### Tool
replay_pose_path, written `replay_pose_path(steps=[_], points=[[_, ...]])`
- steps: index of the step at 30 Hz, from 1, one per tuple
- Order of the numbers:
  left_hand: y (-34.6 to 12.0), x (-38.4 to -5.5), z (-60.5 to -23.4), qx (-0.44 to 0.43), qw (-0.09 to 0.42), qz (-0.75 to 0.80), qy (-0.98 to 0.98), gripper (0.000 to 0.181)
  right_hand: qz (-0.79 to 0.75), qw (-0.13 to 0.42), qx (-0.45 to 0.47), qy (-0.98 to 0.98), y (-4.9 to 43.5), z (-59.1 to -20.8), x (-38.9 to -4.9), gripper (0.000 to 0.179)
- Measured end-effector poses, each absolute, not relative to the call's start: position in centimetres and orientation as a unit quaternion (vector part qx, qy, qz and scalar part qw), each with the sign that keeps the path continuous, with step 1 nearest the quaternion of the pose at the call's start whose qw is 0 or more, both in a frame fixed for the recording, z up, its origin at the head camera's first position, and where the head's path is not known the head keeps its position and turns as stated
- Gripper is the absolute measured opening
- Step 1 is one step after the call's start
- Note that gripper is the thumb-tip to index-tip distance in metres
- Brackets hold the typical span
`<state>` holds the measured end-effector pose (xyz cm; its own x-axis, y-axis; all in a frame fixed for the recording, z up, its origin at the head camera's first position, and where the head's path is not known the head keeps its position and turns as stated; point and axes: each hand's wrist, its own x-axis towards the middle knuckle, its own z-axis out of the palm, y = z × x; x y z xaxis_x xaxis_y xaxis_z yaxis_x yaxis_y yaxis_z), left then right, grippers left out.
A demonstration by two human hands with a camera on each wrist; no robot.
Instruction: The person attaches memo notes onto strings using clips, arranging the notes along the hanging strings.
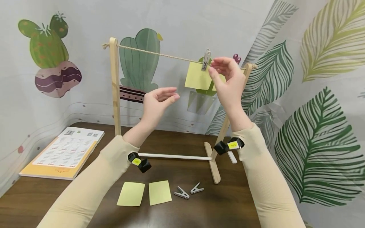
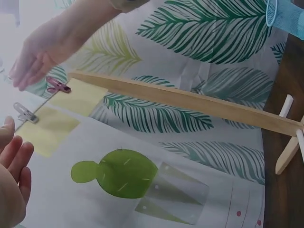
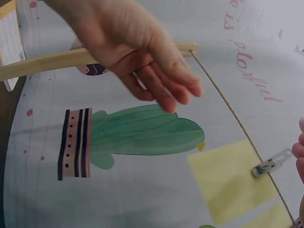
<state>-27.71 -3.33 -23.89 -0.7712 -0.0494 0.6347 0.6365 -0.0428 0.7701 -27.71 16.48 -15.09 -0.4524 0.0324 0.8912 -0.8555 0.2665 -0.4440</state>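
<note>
My left hand [image 1: 158,103] hovers below the twine [image 1: 159,54], its fingers extended and nothing between them. Just right of a grey clothespin [image 1: 205,60], my right hand [image 1: 228,82] is raised with loosely bent fingers and holds nothing. That clothespin fixes a yellow paper square [image 1: 196,77] to the twine. Beside it hangs a second yellow square [image 2: 81,97] under a dark pink clothespin [image 2: 58,85]; in the head view my right hand hides much of this paper. On the table lie two more yellow squares, a left one [image 1: 131,193] and a right one [image 1: 160,192], beside two grey clothespins [image 1: 181,192].
A wooden frame with a left post [image 1: 115,85], a right foot [image 1: 213,164] and a white crossbar [image 1: 176,156] carries the twine. A book [image 1: 64,153] lies at the table's left. Near the right foot is a small white bar [image 1: 232,157]. A printed cloth hangs behind.
</note>
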Motion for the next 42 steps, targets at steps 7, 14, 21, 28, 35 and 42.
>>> replay_pose_path(steps=[7,14,21,28,35,42], points=[[-4.2,-26.5,-26.6,-0.233,0.235,-0.685,-0.649,0.026,0.526,0.413,0.325,-0.669,16.9,-18.6,-26.7,0.022],[-4.7,-26.0,-30.2,-0.198,0.219,-0.679,-0.672,0.026,0.558,0.384,0.302,-0.671,17.6,-23.8,-26.0,0.023],[-5.6,-25.4,-33.7,-0.156,0.205,-0.665,-0.701,0.027,0.602,0.344,0.258,-0.673,18.3,-29.7,-25.7,0.022],[-7.0,-25.5,-36.9,-0.106,0.198,-0.675,-0.703,0.023,0.617,0.254,0.203,-0.716,18.3,-34.5,-25.6,0.022],[-8.5,-25.3,-39.8,-0.080,0.177,-0.659,-0.727,0.022,0.587,0.159,0.186,-0.772,18.2,-38.5,-25.5,0.027],[-10.0,-25.1,-42.6,-0.061,0.140,-0.657,-0.738,0.024,0.529,0.040,0.189,-0.826,18.3,-41.6,-25.3,0.041]])
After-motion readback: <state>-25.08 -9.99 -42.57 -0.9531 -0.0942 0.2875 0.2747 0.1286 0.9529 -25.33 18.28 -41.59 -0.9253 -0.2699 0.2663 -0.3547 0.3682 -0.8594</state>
